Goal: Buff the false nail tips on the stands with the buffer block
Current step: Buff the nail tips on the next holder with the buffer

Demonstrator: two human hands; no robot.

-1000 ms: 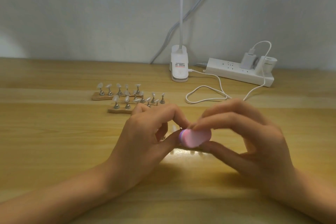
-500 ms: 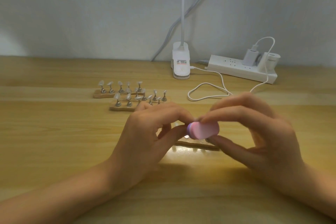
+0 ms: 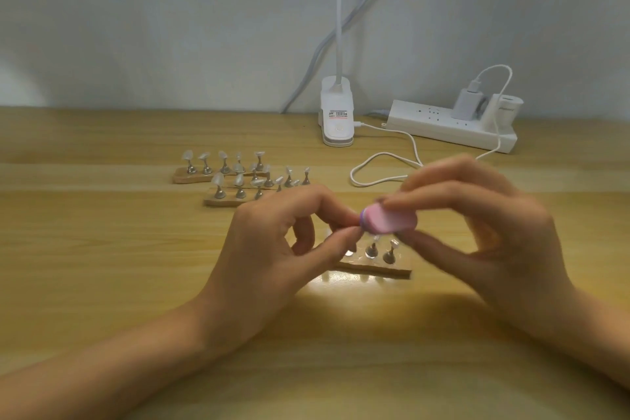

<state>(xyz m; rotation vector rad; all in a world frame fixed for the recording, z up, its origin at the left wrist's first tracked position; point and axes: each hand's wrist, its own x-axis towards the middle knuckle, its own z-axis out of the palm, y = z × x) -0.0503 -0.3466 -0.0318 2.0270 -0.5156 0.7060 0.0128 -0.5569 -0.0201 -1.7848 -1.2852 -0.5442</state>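
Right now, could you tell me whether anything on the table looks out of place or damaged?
Nothing looks spilled or damaged. The only untidy spot is at the back left: the far stands sit staggered and crowded together, their nail tips leaning different ways. The near stand lies flat beneath the buffer block.

Bare desk (image 3: 102, 249) lies left of the left grip (image 3: 272, 249) and on the near side of both. A stand (image 3: 375, 270) sits right under the grips; two more stands (image 3: 221, 202) crowd just beyond the left grip. A cable (image 3: 387, 153) loops beyond the right grip (image 3: 494, 232), lamp base (image 3: 337, 119) and power strip (image 3: 443, 126) farther back.
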